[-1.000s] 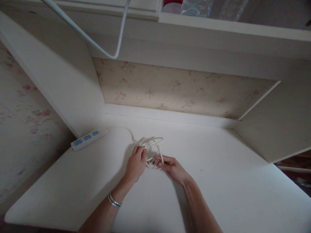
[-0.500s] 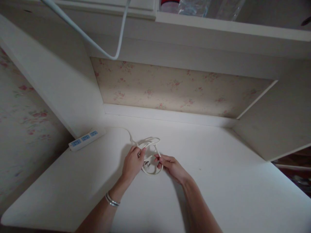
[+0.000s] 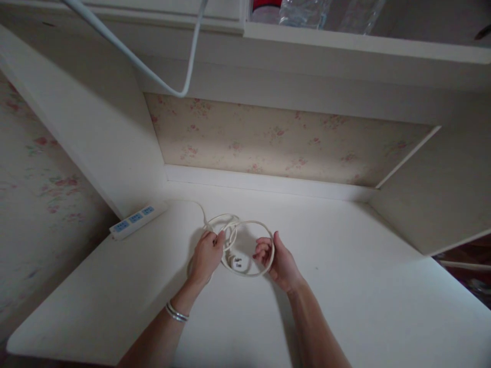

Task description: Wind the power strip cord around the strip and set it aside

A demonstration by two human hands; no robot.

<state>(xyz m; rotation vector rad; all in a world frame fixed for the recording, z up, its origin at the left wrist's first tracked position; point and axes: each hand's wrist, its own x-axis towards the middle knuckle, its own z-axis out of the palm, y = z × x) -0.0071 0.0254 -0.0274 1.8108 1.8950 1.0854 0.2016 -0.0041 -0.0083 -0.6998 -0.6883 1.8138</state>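
Observation:
A white power cord (image 3: 251,222) lies in loose loops over the table, between my two hands. My left hand (image 3: 206,255) is closed around the gathered loops, thumb on top. My right hand (image 3: 280,263) has its curled fingers inside a wide loop and its thumb on the outer side, with the cord running between them. Inside that loop the cord's white plug (image 3: 236,262) shows its metal prongs. From the left hand the cord runs back to a white power strip (image 3: 135,221) with blue sockets, at the table's left.
The white tabletop (image 3: 337,286) has a panel on either side and a low ledge (image 3: 268,182) at the back. Overhead, a bent pale rod (image 3: 184,87) hangs at the left. A shelf (image 3: 368,43) above holds clear plastic packaging (image 3: 303,13).
The loop at my right hand has been drawn wider to the right. My right hand has shifted slightly right and its fingers have spread. My left hand keeps its hold on the coil.

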